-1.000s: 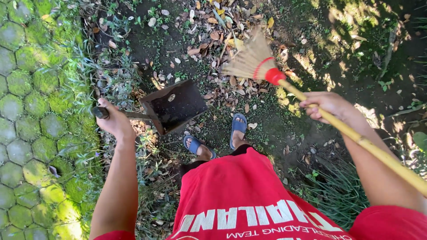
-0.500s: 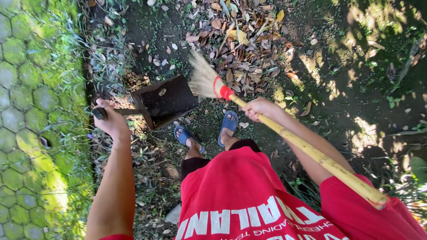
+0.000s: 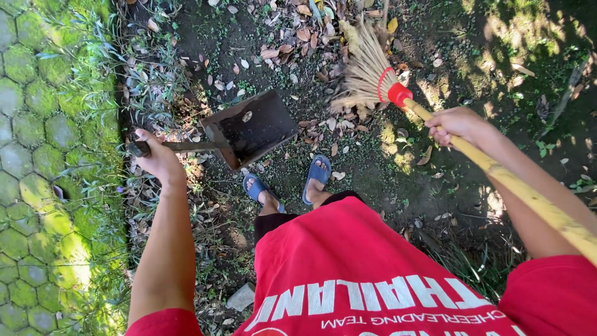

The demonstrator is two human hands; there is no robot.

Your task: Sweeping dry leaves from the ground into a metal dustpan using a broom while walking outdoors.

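Beyond the dustpan [image 3: 252, 129], which the left hand [image 3: 159, 159] grips by its handle, the broom [image 3: 373, 78], grasped by the right hand [image 3: 456, 124], has swung back onto the leaves [image 3: 323, 37]; another sweep appears underway.

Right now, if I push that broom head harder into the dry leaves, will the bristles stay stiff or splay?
Likely to splay: the broom bristles already fan wide past the red binding. The dry leaves look light and curled, so they should probably scatter easily rather than resist.

An outdoor garden or yard is indicated: bare soil [image 3: 472, 81] strewn with dry leaves [image 3: 311, 37], grass [image 3: 143, 74], and moss-covered hexagonal pavers [image 3: 37, 137].
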